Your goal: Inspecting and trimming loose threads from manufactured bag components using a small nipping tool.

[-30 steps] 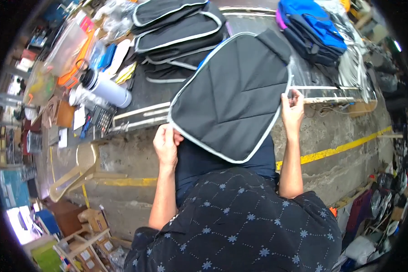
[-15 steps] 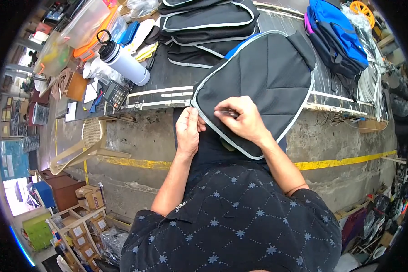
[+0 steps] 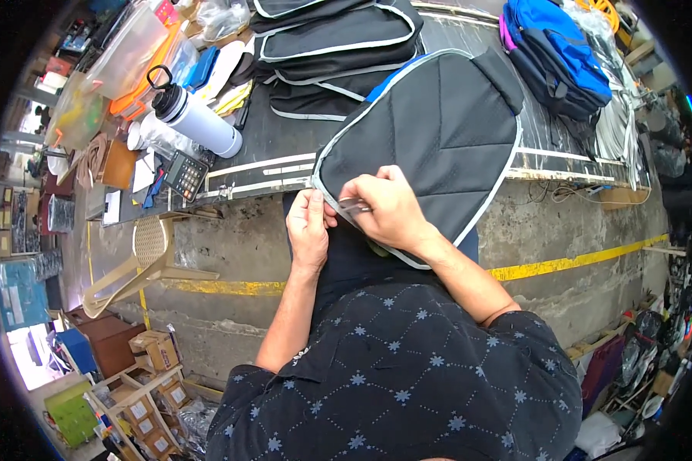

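A black quilted fabric panel (image 3: pixel 430 131), shaped like a bag's back and bound in light grey edging, lies partly on the table and hangs over its near edge toward me. My left hand (image 3: pixel 311 224) is closed, its thumb and fingers pinching the grey edging at the panel's left corner. Just right of it, my right hand (image 3: pixel 388 206) is closed around a small, slim metal tool (image 3: pixel 354 206) whose end points at the edging by my left fingertips. The fingers hide most of the tool, so its exact kind does not show.
Black grey-edged bag pieces (image 3: pixel 338 38) are stacked at the back. A blue backpack (image 3: pixel 561 58) lies to the right. On the left are a white bottle (image 3: pixel 207 127), a calculator (image 3: pixel 186 175) and plastic bins (image 3: pixel 131 50). A beige chair (image 3: pixel 152 250) stands below the table's left end.
My right hand has moved slightly left and down, bringing the metal tool close to the edging by my left fingers. The left hand keeps its pinch. The whole view has shifted a little.
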A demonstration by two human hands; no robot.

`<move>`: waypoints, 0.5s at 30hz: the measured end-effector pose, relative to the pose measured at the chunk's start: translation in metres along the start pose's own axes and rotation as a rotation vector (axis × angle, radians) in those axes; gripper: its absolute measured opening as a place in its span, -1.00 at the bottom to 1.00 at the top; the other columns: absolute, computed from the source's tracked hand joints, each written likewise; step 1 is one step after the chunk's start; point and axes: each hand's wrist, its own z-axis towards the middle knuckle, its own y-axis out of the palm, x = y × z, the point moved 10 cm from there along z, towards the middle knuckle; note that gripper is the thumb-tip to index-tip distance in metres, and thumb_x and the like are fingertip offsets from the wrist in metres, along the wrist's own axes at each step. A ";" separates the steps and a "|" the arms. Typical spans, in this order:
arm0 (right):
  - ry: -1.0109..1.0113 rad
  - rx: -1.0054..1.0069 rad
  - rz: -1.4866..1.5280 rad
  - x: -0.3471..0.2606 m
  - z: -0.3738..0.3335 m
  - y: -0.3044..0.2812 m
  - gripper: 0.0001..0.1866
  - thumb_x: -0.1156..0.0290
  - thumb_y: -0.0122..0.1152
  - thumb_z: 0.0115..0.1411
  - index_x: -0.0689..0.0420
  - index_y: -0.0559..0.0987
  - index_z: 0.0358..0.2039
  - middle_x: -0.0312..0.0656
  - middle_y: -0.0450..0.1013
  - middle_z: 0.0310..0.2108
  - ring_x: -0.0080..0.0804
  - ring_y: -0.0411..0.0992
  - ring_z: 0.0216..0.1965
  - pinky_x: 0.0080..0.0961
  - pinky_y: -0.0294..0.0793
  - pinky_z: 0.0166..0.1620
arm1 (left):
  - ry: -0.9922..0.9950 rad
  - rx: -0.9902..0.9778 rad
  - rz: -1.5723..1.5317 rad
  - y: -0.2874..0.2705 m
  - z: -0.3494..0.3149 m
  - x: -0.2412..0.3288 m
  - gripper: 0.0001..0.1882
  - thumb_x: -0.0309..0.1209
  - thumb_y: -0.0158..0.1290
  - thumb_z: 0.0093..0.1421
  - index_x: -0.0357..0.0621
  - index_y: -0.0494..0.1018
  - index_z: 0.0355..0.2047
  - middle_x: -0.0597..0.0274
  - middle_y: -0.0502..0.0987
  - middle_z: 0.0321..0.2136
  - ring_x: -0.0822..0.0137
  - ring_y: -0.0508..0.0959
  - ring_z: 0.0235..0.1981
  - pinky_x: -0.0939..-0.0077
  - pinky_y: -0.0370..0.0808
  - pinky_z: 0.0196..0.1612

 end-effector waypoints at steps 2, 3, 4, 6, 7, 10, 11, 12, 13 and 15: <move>0.101 0.047 -0.064 0.022 -0.010 -0.017 -0.84 0.48 0.41 0.10 0.00 0.63 -0.29 -0.39 0.57 -0.40 -0.33 0.48 -0.41 -0.39 0.32 -0.10 | -0.012 0.013 -0.029 -0.004 0.004 -0.003 -0.73 -0.25 0.02 0.59 -0.14 0.49 -0.25 0.39 0.53 -0.47 0.60 0.44 -0.51 0.68 0.42 -0.39; 0.112 0.059 -0.131 0.029 -0.012 -0.028 -0.83 0.49 0.40 0.12 -0.02 0.65 -0.27 -0.39 0.60 -0.37 -0.35 0.48 -0.41 -0.39 0.34 -0.09 | -0.018 0.019 -0.013 -0.007 0.004 -0.003 -0.73 -0.25 0.02 0.59 -0.13 0.49 -0.26 0.39 0.53 -0.48 0.59 0.44 -0.51 0.67 0.43 -0.38; 0.124 0.136 -0.215 0.035 -0.016 -0.042 -0.85 0.47 0.43 0.13 -0.04 0.67 -0.28 -0.39 0.60 -0.40 -0.37 0.47 -0.45 -0.38 0.33 -0.10 | -0.024 0.026 0.002 -0.009 0.004 -0.003 -0.73 -0.25 0.02 0.58 -0.13 0.49 -0.26 0.39 0.52 -0.48 0.59 0.44 -0.51 0.67 0.44 -0.38; 0.195 0.144 -0.300 0.058 -0.034 -0.058 -0.85 0.44 0.44 0.09 -0.03 0.71 -0.30 -0.37 0.61 -0.42 -0.39 0.52 -0.42 -0.35 0.30 -0.11 | -0.021 0.027 -0.013 -0.010 0.006 -0.004 -0.73 -0.25 0.02 0.58 -0.13 0.49 -0.27 0.39 0.52 -0.48 0.59 0.44 -0.51 0.67 0.44 -0.38; 0.239 0.167 -0.309 0.067 -0.042 -0.066 -0.87 0.43 0.45 0.10 -0.02 0.72 -0.31 -0.37 0.61 -0.44 -0.39 0.50 -0.45 -0.35 0.29 -0.11 | -0.017 0.025 -0.024 -0.010 0.007 -0.004 -0.72 -0.26 0.02 0.58 -0.13 0.49 -0.27 0.39 0.52 -0.48 0.59 0.44 -0.51 0.67 0.43 -0.38; 0.307 0.193 -0.318 0.082 -0.055 -0.076 -0.90 0.41 0.49 0.12 0.01 0.73 -0.33 -0.35 0.62 -0.46 -0.39 0.45 -0.51 -0.35 0.26 -0.13 | -0.023 0.031 -0.034 -0.014 0.009 -0.008 -0.72 -0.25 0.02 0.58 -0.12 0.49 -0.28 0.39 0.52 -0.48 0.58 0.45 -0.51 0.66 0.43 -0.37; 0.306 0.188 -0.329 0.083 -0.056 -0.076 -0.90 0.41 0.49 0.12 0.02 0.74 -0.33 -0.36 0.61 -0.47 -0.39 0.45 -0.51 -0.35 0.25 -0.14 | -0.024 0.029 -0.032 -0.014 0.009 -0.009 -0.72 -0.25 0.02 0.58 -0.12 0.49 -0.28 0.39 0.52 -0.48 0.58 0.45 -0.51 0.66 0.43 -0.37; 0.305 0.183 -0.338 0.084 -0.057 -0.076 -0.90 0.40 0.49 0.11 0.02 0.74 -0.33 -0.36 0.61 -0.48 -0.39 0.45 -0.51 -0.35 0.25 -0.14 | -0.026 0.035 -0.018 -0.014 0.010 -0.009 -0.72 -0.23 0.03 0.58 -0.12 0.49 -0.26 0.38 0.52 -0.48 0.56 0.44 -0.50 0.65 0.42 -0.37; 0.278 0.200 -0.327 0.083 -0.056 -0.075 -0.89 0.42 0.48 0.12 0.02 0.75 -0.31 -0.37 0.59 -0.48 -0.38 0.46 -0.49 -0.34 0.27 -0.13 | -0.026 0.042 -0.002 -0.015 0.010 -0.008 -0.72 -0.22 0.04 0.58 -0.13 0.50 -0.25 0.37 0.52 -0.47 0.55 0.44 -0.50 0.63 0.41 -0.37; 0.258 0.194 -0.362 0.084 -0.053 -0.073 -0.90 0.43 0.47 0.12 0.02 0.74 -0.31 -0.37 0.58 -0.48 -0.37 0.46 -0.48 -0.33 0.28 -0.13 | -0.024 0.035 -0.001 -0.014 0.011 -0.008 -0.72 -0.22 0.04 0.58 -0.13 0.50 -0.26 0.37 0.52 -0.47 0.55 0.44 -0.50 0.63 0.41 -0.37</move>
